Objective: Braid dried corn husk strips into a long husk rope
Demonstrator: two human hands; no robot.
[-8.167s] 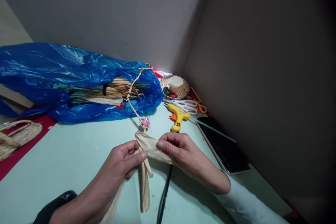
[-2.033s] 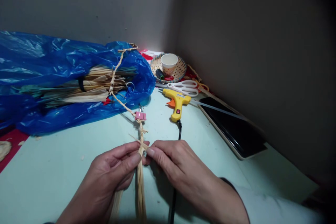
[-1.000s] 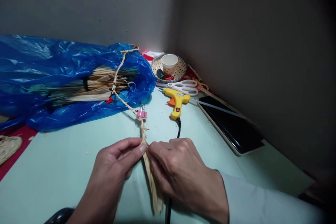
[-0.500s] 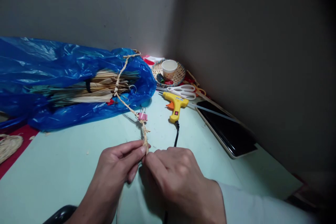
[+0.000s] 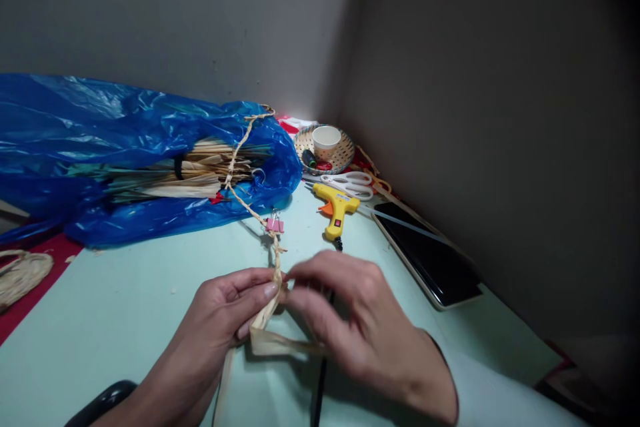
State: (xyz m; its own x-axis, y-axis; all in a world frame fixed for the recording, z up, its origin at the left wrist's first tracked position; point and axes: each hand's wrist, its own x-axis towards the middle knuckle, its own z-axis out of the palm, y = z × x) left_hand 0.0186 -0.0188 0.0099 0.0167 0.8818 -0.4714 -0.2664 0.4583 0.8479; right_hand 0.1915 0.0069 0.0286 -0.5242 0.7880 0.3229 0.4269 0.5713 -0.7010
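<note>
Grey walls meet in a corner behind a pale green tabletop (image 5: 125,320), where a person twists dried husk into cord. Near the front edge, the left hand (image 5: 225,310) pinches the working end of a thin, tan, twisted husk cord (image 5: 275,260) between thumb and forefinger, while the right hand (image 5: 350,320) closes its fingertips on the same spot from the other side and draws a flat, pale husk strip (image 5: 280,345) across in a loose loop beneath. The cord runs toward the back of the tabletop, passes a small pink binder clip (image 5: 274,225) and climbs over a crumpled blue plastic bag (image 5: 100,140) of bundled straw stalks along the left edge. Toward the far right corner lie a yellow hot-glue gun (image 5: 336,208), white-handled scissors (image 5: 350,181), a round woven tray (image 5: 345,153) with a white paper cup (image 5: 326,139), and a black tablet (image 5: 430,260) against the right wall. The step in hand appears to be folding the strip for another twist; the next move calls for a firm left-hand pinch so the finished twist does not unwind.
</note>
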